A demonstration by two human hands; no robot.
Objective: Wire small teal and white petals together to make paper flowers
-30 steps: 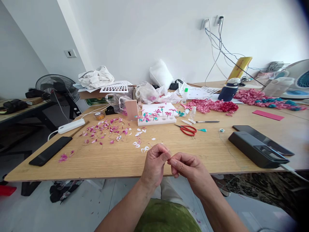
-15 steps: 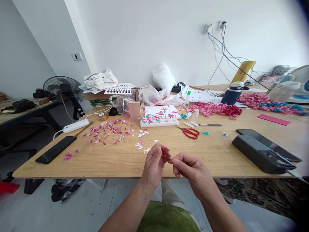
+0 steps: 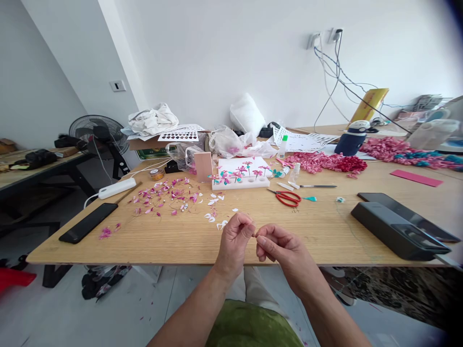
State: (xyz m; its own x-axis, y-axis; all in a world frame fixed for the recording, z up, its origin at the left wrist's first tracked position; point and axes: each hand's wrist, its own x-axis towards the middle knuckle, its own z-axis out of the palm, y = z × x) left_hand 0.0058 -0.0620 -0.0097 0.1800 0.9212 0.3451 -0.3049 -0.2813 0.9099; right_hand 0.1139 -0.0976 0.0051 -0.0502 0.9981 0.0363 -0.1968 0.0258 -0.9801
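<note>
My left hand (image 3: 233,243) and my right hand (image 3: 284,253) meet over the near edge of the wooden table (image 3: 181,238). Both pinch with thumb and forefinger on something tiny between the fingertips; I cannot make out what it is. Just beyond the hands lie a few white petal cut-outs (image 3: 217,223). Further left, many pink petals (image 3: 166,195) are scattered. A white foam block (image 3: 240,182) with small pink flowers stuck in it stands behind them, and red scissors (image 3: 287,196) lie to its right.
A black phone (image 3: 88,222) and a white power strip (image 3: 117,188) lie at the left. Two dark flat devices (image 3: 400,229) sit at the right. Pink garlands (image 3: 321,162), a blue bottle (image 3: 352,137), plastic bags and paper sheets crowd the back. A fan (image 3: 97,135) stands left.
The hands stay pinched together with slight finger movement. The view has shifted a little to the left and down.
</note>
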